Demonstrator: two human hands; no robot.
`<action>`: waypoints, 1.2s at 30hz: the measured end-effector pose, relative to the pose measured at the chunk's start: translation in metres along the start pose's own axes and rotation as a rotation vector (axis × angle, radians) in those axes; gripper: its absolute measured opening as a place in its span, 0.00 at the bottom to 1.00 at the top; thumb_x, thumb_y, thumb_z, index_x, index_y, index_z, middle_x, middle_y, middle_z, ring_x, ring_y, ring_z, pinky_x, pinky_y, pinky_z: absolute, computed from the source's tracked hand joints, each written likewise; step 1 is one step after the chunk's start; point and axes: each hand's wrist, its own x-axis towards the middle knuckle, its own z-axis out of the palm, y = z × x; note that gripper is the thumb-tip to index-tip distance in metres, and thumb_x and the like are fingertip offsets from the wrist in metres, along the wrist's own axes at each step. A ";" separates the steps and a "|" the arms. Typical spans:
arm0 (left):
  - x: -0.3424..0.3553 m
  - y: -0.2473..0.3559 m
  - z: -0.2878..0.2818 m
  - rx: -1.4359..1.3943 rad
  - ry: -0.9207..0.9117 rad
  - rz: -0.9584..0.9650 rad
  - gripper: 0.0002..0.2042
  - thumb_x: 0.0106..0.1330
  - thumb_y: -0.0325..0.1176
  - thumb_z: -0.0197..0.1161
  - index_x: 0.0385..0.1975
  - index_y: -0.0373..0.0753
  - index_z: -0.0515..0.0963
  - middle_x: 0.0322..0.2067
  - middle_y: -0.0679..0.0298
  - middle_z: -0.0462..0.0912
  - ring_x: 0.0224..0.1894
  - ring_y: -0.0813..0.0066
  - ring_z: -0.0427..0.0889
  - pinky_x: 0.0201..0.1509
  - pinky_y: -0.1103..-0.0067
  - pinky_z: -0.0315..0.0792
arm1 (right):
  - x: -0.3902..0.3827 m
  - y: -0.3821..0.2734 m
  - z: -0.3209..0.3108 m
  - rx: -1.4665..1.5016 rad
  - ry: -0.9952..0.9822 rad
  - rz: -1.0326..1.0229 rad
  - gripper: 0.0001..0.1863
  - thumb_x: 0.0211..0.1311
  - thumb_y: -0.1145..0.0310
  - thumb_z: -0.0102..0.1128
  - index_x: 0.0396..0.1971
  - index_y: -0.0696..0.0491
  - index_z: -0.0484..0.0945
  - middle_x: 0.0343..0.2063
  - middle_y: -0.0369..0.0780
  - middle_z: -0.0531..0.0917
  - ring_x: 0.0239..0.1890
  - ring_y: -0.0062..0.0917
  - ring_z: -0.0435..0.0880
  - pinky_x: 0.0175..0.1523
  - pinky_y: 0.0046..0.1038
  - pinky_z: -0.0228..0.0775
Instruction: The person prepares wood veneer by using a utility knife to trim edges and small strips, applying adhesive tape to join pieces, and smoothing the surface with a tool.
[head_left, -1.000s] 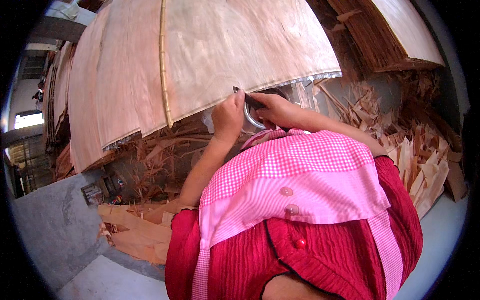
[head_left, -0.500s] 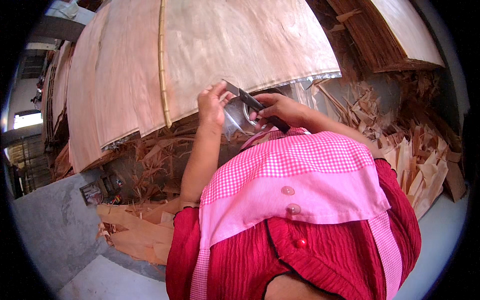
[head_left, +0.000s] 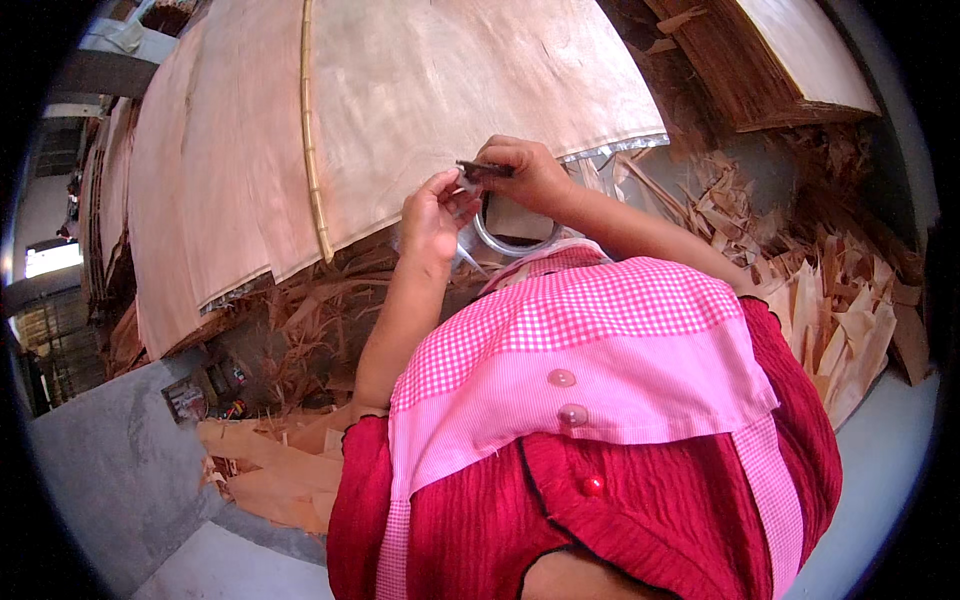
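In front of my chest both hands meet over the near edge of a stack of wood veneer sheets (head_left: 440, 90). My right hand (head_left: 528, 175) is closed round a dark-handled cutter knife (head_left: 490, 169), its tip pointing at the left fingers. Thumb and fingers of my left hand (head_left: 432, 220) are pinched together next to that tip. They seem to hold a strip of clear tape (head_left: 465, 252), part of which hangs below. Under my right hand hangs a pale shiny ring (head_left: 516, 246) that looks like a tape roll. The left fingertips partly hide the blade.
A segmented yellow rod (head_left: 312, 150) lies across the veneer. Another veneer stack (head_left: 800, 60) stands at the far right. Torn veneer scraps (head_left: 840, 320) heap up at right, with more scraps (head_left: 285, 470) on the grey floor (head_left: 110, 440) at left, near a small box of odds and ends (head_left: 187, 400).
My right hand has risen and turned, bringing the knife up against the left fingertips. The left fingers have closed together. More of the shiny ring shows now.
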 end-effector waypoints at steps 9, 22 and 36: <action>-0.027 -0.017 0.025 0.210 -0.113 0.510 0.11 0.57 0.33 0.60 0.35 0.36 0.70 0.31 0.63 0.77 0.31 0.78 0.74 0.36 0.84 0.67 | 0.002 -0.024 -0.003 1.283 0.039 0.900 0.05 0.50 0.72 0.58 0.26 0.55 0.72 0.19 0.33 0.74 0.13 0.13 0.63 0.16 0.16 0.54; -0.035 -0.004 0.034 0.382 0.017 0.465 0.06 0.55 0.25 0.55 0.18 0.39 0.69 0.17 0.65 0.74 0.18 0.80 0.72 0.26 0.84 0.68 | -0.019 -0.028 -0.006 1.273 -0.002 0.834 0.06 0.51 0.70 0.59 0.27 0.53 0.71 0.22 0.36 0.78 0.14 0.12 0.65 0.17 0.14 0.53; -0.027 -0.007 0.057 0.209 -0.052 0.258 0.04 0.58 0.27 0.55 0.30 0.35 0.70 0.25 0.60 0.78 0.30 0.71 0.80 0.30 0.83 0.74 | -0.044 -0.006 -0.070 -0.194 0.022 0.276 0.16 0.55 0.57 0.54 0.43 0.45 0.76 0.24 0.39 0.78 0.27 0.31 0.78 0.30 0.29 0.68</action>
